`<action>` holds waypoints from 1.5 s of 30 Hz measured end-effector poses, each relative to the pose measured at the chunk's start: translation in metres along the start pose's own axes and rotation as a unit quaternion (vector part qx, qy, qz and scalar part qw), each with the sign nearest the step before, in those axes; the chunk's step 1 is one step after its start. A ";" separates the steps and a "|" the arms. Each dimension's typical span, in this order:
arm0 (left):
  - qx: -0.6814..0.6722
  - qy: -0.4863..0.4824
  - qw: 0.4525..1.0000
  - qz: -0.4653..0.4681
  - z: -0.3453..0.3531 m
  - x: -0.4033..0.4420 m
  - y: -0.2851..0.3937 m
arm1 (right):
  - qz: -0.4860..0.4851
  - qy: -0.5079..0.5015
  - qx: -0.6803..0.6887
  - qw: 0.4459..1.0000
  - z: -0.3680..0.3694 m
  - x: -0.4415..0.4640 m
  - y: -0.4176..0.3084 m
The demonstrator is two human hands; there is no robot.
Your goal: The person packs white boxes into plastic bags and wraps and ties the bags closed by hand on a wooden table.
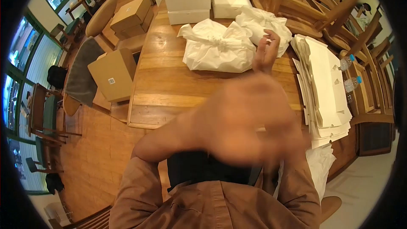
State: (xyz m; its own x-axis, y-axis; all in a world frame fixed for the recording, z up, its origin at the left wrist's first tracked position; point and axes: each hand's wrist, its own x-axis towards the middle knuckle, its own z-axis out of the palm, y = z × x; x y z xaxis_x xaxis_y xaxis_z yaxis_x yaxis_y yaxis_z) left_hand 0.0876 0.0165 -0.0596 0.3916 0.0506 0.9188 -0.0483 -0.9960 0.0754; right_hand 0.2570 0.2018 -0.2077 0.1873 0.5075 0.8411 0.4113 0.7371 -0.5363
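Observation:
My left hand [252, 116] is close to the camera, smeared by motion, in front of the table's near edge. Its fingers are too blurred to tell what they do. Farther out, my right hand [267, 53] is raised beside a white knotted bundle [218, 46], with fingers partly bent and apart and nothing visible in them. Behind that hand sits a second white bundle [277, 21]. Most of the right forearm is hidden behind my left hand. Both bundles rest on the wooden table [163, 68].
White boxes [188, 0] are stacked at the table's far end. A pile of flat white cardboard [324, 85] lies along the right side, near plastic bottles [352, 84]. Brown cartons [112, 76] stand on the left. Upturned wooden chairs [296, 6] fill the back right.

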 end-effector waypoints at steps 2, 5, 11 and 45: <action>-0.076 0.001 0.997 0.019 -0.004 0.022 0.035 | 0.024 0.016 -0.023 0.999 0.000 -0.001 0.004; -0.031 0.168 0.979 0.110 0.037 0.036 0.031 | 0.037 0.017 -0.031 0.999 0.001 -0.002 0.006; -0.087 0.337 0.937 0.045 0.037 0.028 0.055 | 0.044 0.013 -0.049 0.998 0.005 -0.003 0.002; -0.010 -0.334 0.905 -0.263 0.062 -0.147 -0.106 | 0.155 -0.522 -0.359 0.758 0.178 0.193 0.121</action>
State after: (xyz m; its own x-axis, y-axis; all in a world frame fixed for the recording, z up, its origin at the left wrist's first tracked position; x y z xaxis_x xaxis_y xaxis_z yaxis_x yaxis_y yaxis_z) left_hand 0.0916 0.1098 -0.2267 0.8328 0.4554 0.3146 0.2931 -0.8449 0.4474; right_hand 0.1840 0.4689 -0.1229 -0.2806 0.9593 -0.0320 0.9411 0.2684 -0.2054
